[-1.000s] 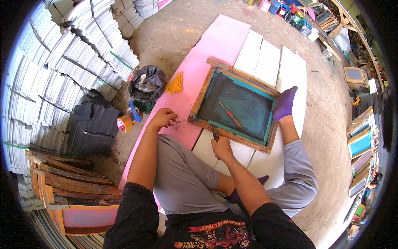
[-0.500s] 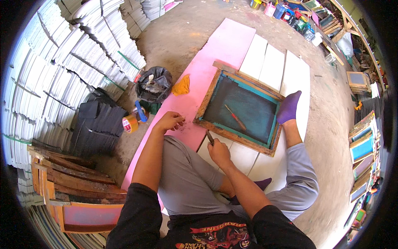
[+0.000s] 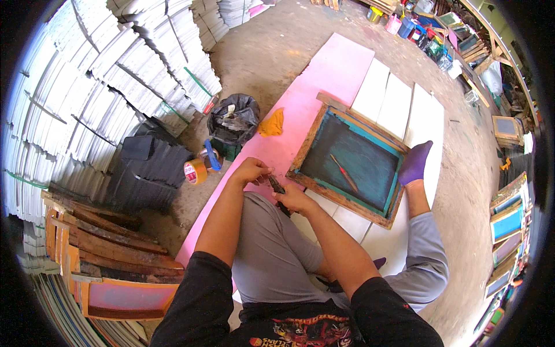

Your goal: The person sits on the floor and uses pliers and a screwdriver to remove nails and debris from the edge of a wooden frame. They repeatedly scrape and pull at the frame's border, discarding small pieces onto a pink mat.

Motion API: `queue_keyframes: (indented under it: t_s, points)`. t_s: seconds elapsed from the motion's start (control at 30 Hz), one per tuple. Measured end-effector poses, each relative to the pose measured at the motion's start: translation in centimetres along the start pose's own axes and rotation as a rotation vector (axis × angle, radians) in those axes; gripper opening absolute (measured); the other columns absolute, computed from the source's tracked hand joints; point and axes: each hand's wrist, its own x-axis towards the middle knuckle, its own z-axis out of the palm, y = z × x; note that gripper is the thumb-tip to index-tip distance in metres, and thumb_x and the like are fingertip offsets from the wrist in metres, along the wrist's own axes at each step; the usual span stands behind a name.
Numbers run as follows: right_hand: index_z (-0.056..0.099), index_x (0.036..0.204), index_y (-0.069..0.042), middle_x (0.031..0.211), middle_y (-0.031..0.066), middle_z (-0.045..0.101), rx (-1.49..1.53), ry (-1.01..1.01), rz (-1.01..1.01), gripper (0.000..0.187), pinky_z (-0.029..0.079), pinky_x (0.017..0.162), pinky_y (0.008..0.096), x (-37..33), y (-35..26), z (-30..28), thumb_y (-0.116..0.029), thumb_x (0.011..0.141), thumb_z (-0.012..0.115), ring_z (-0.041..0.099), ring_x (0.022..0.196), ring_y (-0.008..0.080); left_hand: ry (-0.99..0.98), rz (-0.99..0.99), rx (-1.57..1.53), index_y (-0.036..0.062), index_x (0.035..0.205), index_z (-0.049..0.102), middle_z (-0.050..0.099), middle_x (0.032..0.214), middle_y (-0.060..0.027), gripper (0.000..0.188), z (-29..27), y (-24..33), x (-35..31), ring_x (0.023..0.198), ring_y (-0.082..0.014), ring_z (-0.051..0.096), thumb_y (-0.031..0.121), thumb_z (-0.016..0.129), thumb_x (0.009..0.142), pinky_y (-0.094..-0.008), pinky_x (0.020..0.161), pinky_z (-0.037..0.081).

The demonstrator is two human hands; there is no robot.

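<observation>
My right hand [image 3: 293, 200] is closed round a dark hand tool [image 3: 276, 185] that looks like pliers, its tip pointing up and left. Just beyond that tip, my left hand [image 3: 253, 172] pinches with thumb and fingers; anything between them is too small to make out. Right of both hands lies a wooden screen-printing frame [image 3: 378, 216] with dark mesh and a teal border. A screwdriver-like tool [image 3: 345, 173] with a red handle and thin shaft rests on the mesh. My foot in a purple sock [image 3: 414, 163] touches the frame's right side.
Pink sheet [image 3: 335, 63] and white boards [image 3: 370, 92] lie under the frame. An orange cloth [image 3: 272, 123], a black bag-lined bin [image 3: 234, 118] and tape rolls [image 3: 196, 172] are to the left. Sheet stacks [image 3: 110, 75] and wooden frames [image 3: 115, 254] stand farther left.
My right hand has moved left with the dark tool, bringing its tip up to my left hand. My left fingers now pinch beside it. The whole view has shifted slightly.
</observation>
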Motion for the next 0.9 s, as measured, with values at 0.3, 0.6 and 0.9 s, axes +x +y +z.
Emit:
queue_keyframes:
  t_s: [0.3,0.6,0.9]
  points:
    - [0.061,0.094,0.003,0.074,0.0141,0.066,-0.215,0.148,0.303,0.035,0.051,0.059,0.0403,-6.4,5.1,-3.1,-0.032,0.095,0.065,0.067,0.067,0.0262,0.183,0.001,0.311,0.0043,0.096,0.075,0.068,0.071,-0.0065,0.027,0.1,-0.1,1.3,0.055,-0.0167,0.062,0.027,0.079,0.082,-0.0331,0.048,0.05]
    - [0.059,0.08,0.006,0.061,0.0125,0.061,-0.379,0.176,0.33,0.034,0.05,0.051,0.0404,-9.3,4.7,-7.0,-0.024,0.095,0.063,0.066,0.057,0.0229,0.105,-0.056,0.275,0.0016,0.096,0.072,0.068,0.074,-0.0055,0.034,0.4,0.5,0.4,0.054,-0.0155,0.058,0.034,0.074,0.088,-0.0307,0.045,0.045]
    - [0.052,0.103,0.001,0.079,0.0176,0.068,0.211,0.034,0.457,0.027,0.053,0.047,0.0407,-8.6,3.9,-7.6,-0.024,0.097,0.061,0.069,0.063,0.0263,0.069,-0.042,0.256,0.002,0.092,0.071,0.068,0.075,-0.0055,0.031,0.3,0.6,-0.2,0.055,-0.0149,0.058,0.033,0.071,0.09,-0.03,0.046,0.044]
